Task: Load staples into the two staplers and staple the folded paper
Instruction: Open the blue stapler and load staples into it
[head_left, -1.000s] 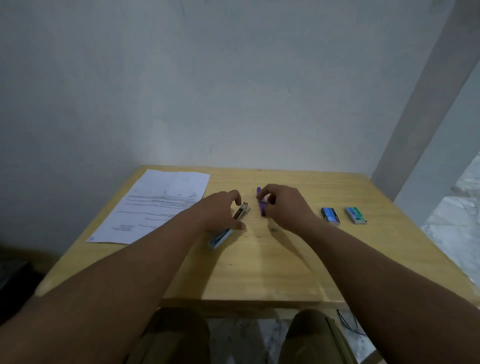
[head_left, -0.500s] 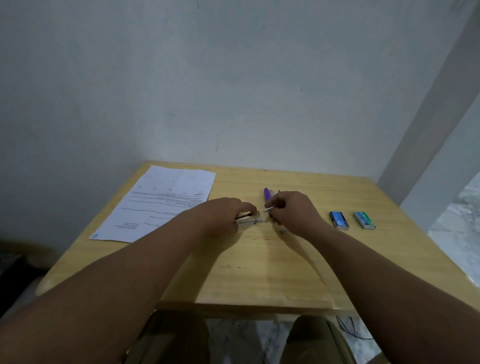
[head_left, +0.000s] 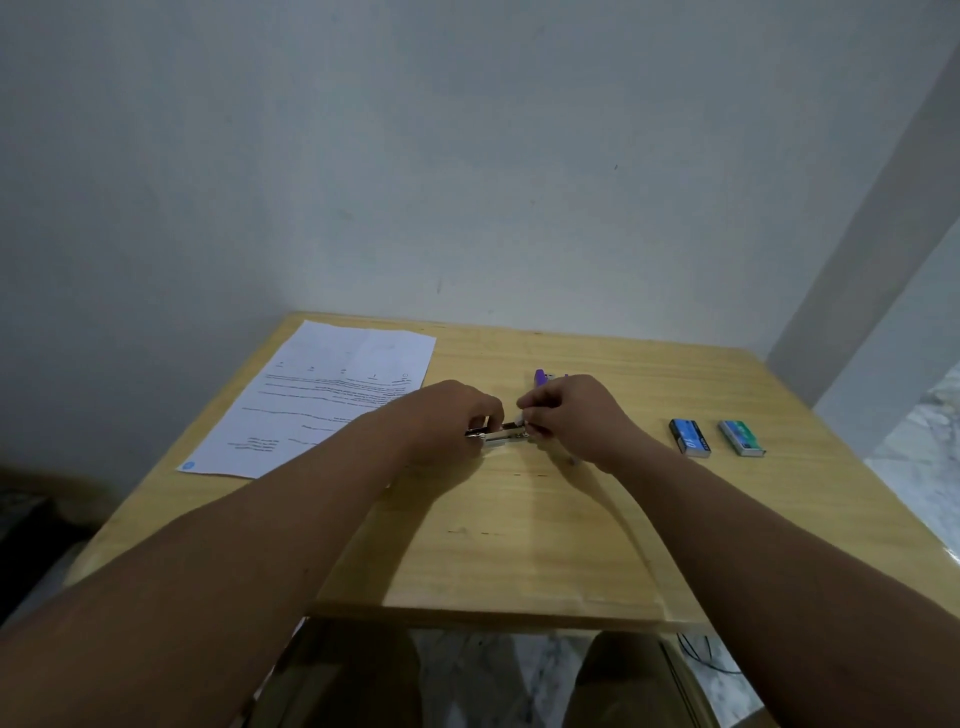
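Observation:
My left hand (head_left: 452, 421) grips a small silver stapler (head_left: 501, 434) and holds it sideways just above the wooden table (head_left: 519, 545). My right hand (head_left: 571, 415) pinches something small and pale at the stapler's right end; I cannot tell what it is. A purple stapler (head_left: 540, 376) lies on the table just behind my right hand, mostly hidden by it. A printed sheet of paper (head_left: 332, 395) lies flat at the table's left. Two staple boxes rest at the right: a blue one (head_left: 689, 438) and a green one (head_left: 741, 438).
The table stands against a pale wall (head_left: 467, 182) in a corner. My knees show below the table's front edge. A marble floor (head_left: 924, 457) lies to the right.
My left hand lifted the silver stapler off the table and turned it sideways. My right hand left the purple stapler and came to the silver stapler's right end.

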